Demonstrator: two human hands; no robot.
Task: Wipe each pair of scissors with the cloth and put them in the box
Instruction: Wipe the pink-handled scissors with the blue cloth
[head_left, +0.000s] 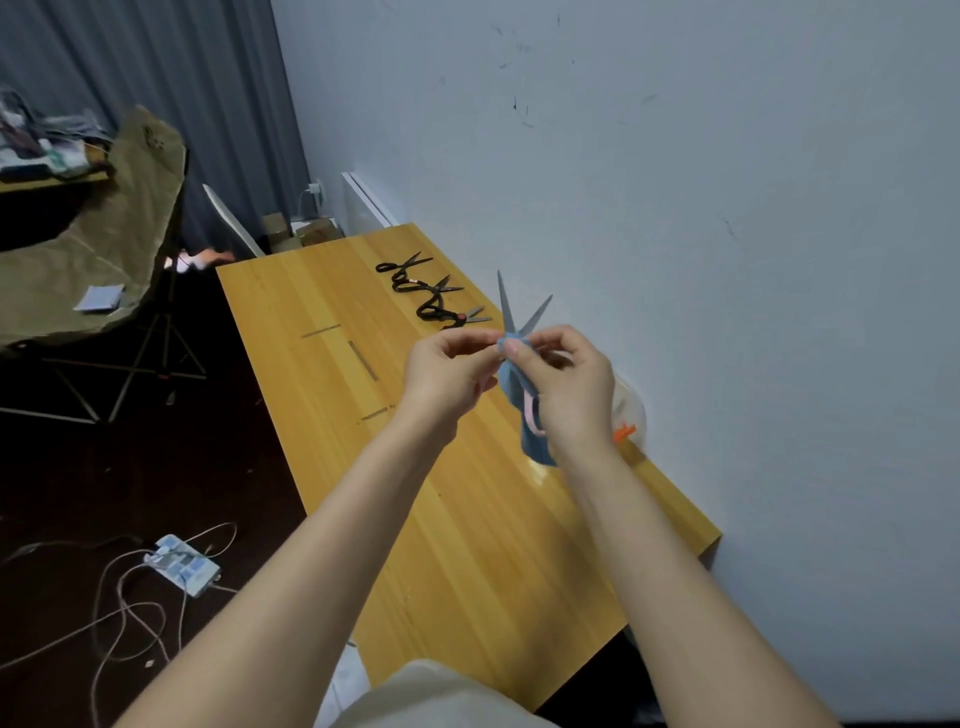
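Glossy wooden table (467, 545), matt metal blades (506, 306)

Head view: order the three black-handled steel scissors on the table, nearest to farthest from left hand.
1. Front black-handled scissors, just beyond the left hand.
2. Middle black-handled scissors, behind them.
3. Back black-handled scissors, toward the far edge.

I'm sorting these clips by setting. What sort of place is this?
Probably a spare room set up for recording: a wooden table against a scuffed wall, a tripod by grey curtains, a power strip with loose cables on the floor.
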